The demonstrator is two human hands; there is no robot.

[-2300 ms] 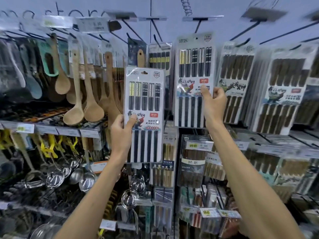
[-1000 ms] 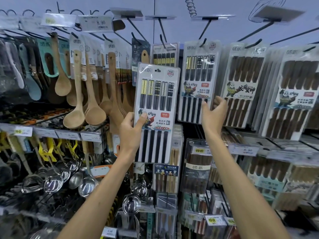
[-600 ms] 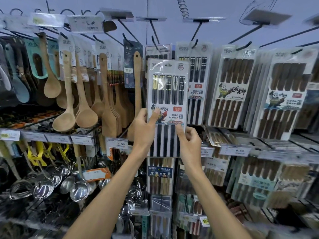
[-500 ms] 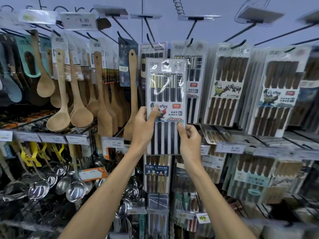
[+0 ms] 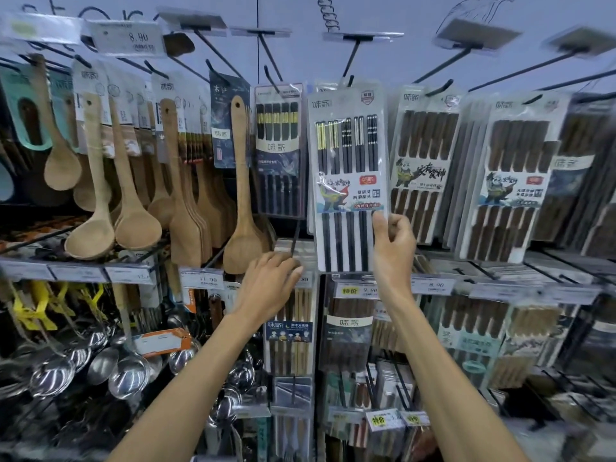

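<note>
A white pack of black chopsticks (image 5: 348, 181) hangs upright in the upper row of a shop display, in front of other packs on the same hook. My right hand (image 5: 393, 251) pinches its lower right edge with thumb and curled fingers. My left hand (image 5: 270, 285) is off the pack, lower and to the left, fingers relaxed and holding nothing, in front of a price strip (image 5: 203, 279).
Wooden spoons and spatulas (image 5: 133, 208) hang to the left. A darker chopstick pack (image 5: 280, 151) and brown wooden chopstick packs (image 5: 423, 168) flank the white one. Steel ladles (image 5: 126, 371) hang lower left. Bare metal hooks (image 5: 353, 58) stick out overhead.
The chopstick pack has gone from both hands up and right onto the hook row. My left hand has let go and dropped down-left; my right hand stays on the pack's lower right edge.
</note>
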